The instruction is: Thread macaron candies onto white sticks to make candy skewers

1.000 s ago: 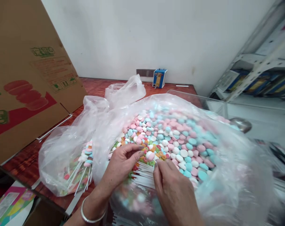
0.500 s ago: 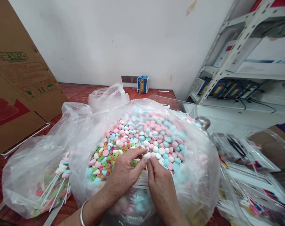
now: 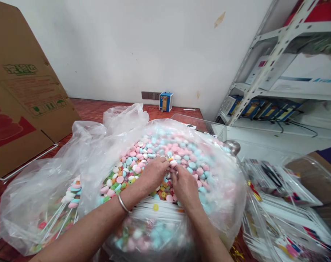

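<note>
Above the open plastic bag of candies, my left hand (image 3: 154,173) and my right hand (image 3: 184,185) meet fingertip to fingertip. Both hands are closed in a pinch around a small cluster of candies (image 3: 173,163), pink and white with a yellow-orange bit. Whether a stick runs through it is hidden. Pink, blue and white button-shaped candies (image 3: 178,150) fill the bag. Small ring-shaped gummies (image 3: 163,192) in orange, yellow and green lie among them, below my fingers. White sticks (image 3: 165,210) lie across the near side of the bag, under my forearms, with one yellow gummy (image 3: 155,207) on them.
Left, another clear bag (image 3: 20,214) holds candy skewers (image 3: 74,194) on white sticks. A cardboard box (image 3: 26,87) stands behind it. Right are a metal scoop (image 3: 233,146) and packets of sticks (image 3: 288,214). A small blue device (image 3: 165,102) sits by the wall; shelving (image 3: 252,82) rises right.
Both hands have moved forward, farther over the candies, still pinched together. The white sticks and the yellow gummy at the near side now show. The view has shifted slightly.
</note>
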Tool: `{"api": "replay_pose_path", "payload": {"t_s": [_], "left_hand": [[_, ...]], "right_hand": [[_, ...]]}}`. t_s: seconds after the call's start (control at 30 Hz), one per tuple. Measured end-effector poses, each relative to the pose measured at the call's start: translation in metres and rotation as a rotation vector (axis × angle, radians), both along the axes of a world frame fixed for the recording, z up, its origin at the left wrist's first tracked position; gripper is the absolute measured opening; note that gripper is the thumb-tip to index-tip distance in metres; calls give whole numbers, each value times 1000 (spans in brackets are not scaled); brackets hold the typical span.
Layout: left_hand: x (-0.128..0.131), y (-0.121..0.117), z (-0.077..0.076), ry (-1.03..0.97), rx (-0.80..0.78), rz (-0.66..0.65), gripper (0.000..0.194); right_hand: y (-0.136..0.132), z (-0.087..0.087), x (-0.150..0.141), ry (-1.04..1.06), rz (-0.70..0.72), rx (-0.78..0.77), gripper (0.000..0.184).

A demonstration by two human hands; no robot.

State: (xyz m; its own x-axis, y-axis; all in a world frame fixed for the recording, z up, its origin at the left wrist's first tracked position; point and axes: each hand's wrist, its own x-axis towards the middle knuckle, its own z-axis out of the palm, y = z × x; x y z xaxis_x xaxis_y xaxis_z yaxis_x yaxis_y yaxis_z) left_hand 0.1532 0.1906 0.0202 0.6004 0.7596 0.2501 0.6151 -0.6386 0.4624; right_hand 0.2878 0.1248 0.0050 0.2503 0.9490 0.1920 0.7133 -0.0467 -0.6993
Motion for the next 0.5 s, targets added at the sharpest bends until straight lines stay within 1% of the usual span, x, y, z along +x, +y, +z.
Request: {"api": "replay_pose_path", "payload": {"t_s": [0.03, 0.07, 0.1, 0.13, 0.2, 0.23, 0.27, 0.33, 0.4, 0.5], "left_hand": [[-2, 0, 2, -31, -15, 15, 20], [-5, -2, 5, -91, -77, 34, 21], [-8, -4, 9, -185, -195, 53, 22], [-11, -8, 13, -312, -362, 70, 23], [-15, -17, 21, -612, -741, 95, 27], [-16, -22, 25, -744, -889, 105, 30], [-17, -27, 28, -838, -977, 114, 33], [-17, -37, 33, -949, -1047, 124, 38], [-17, -46, 35, -989, -1047, 105, 40], [-18, -54, 35, -1009, -985, 75, 36]], "right_hand": [[-2, 0, 2, 39, 15, 14, 17], [-5, 1, 4, 81, 35, 26, 18], [-9, 3, 6, 116, 59, 37, 23], [-13, 5, 7, 169, 95, 47, 27], [-22, 11, 7, 358, 190, 66, 32], [-26, 14, 5, 480, 235, 71, 33], [-29, 17, 2, 599, 269, 75, 32], [-33, 24, -3, 753, 286, 87, 30], [-36, 29, -8, 773, 264, 98, 27], [-38, 33, -11, 792, 241, 96, 27]]}}
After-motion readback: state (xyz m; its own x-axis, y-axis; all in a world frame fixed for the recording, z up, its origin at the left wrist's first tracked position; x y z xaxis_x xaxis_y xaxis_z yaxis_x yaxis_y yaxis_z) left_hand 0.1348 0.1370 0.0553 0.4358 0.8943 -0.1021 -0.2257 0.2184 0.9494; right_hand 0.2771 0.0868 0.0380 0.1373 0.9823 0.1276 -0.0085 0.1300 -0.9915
